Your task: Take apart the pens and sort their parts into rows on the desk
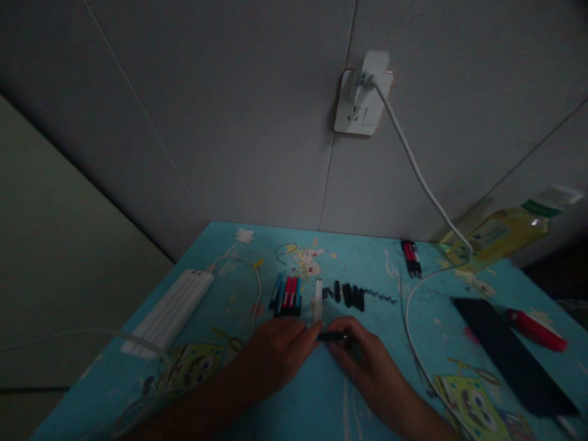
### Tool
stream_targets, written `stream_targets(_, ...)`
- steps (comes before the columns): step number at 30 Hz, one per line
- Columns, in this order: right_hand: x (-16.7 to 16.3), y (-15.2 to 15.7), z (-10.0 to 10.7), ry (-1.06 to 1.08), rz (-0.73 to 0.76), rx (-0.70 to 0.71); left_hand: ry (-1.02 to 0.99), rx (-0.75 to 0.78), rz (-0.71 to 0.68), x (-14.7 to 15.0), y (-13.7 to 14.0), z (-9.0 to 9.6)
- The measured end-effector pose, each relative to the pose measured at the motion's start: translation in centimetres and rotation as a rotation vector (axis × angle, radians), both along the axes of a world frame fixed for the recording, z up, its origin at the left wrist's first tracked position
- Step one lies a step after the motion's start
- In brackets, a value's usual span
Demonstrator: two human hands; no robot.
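Note:
A dark pen piece (332, 336) lies level between my two hands, low over the tablecloth. My left hand (285, 346) pinches its left end, with the fingers closed. Thumb and fingers of my right hand (361, 355) close round its right end. Just beyond the left hand is a row of blue and red pen barrels (288, 294). To their right lie several thin white pen refills (318, 299), side by side. Farther right sit short black pen parts (353, 296), and a line of small dark pieces (380, 296), too small to make out.
A white power strip (172, 309) with cords lies at left. At right are several dark and red pens (411, 258), a dark flat panel (509, 352), a red object (535, 329) and a bottle of yellow liquid (503, 233). A white cable (416, 165) hangs from the wall socket (361, 116).

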State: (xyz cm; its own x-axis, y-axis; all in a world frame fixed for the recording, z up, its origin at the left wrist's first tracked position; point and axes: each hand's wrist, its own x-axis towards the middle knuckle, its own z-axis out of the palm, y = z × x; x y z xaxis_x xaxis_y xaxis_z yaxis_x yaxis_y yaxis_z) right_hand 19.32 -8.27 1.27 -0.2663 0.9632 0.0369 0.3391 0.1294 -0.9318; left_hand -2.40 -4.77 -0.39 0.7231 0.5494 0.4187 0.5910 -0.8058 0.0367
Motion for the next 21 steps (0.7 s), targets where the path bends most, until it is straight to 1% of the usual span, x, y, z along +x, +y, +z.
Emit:
stream_targets(4,-0.02,0.02,0.2,-0.019,0.006,-0.028,0.006,-0.012,-0.027,-0.14,0.04,0.13)
stream_targets(6,-0.05,0.03,0.38,-0.028,-0.023,-0.025,0.024,-0.023,-0.034,-0.19,-0.03,0.1)
stream_targets(9,-0.03,0.02,0.63,-0.047,-0.071,0.051,0.04,-0.05,-0.029,-0.2,-0.12,-0.14)
stream_targets(11,0.07,0.04,0.7,-0.051,-0.069,0.126,0.014,-0.063,-0.004,-0.15,-0.12,-0.25)
stream_targets(13,0.24,0.11,0.71,-0.051,-0.058,0.163,-0.023,-0.062,0.021,-0.07,-0.06,-0.23)
stream_targets(17,0.51,0.32,0.73,-0.072,-0.064,0.117,-0.027,-0.056,0.018,0.06,-0.02,0.11)
stream_targets(21,0.45,0.33,0.91,-0.1,-0.045,0.129,0.014,-0.053,0.011,-0.02,-0.04,0.16)
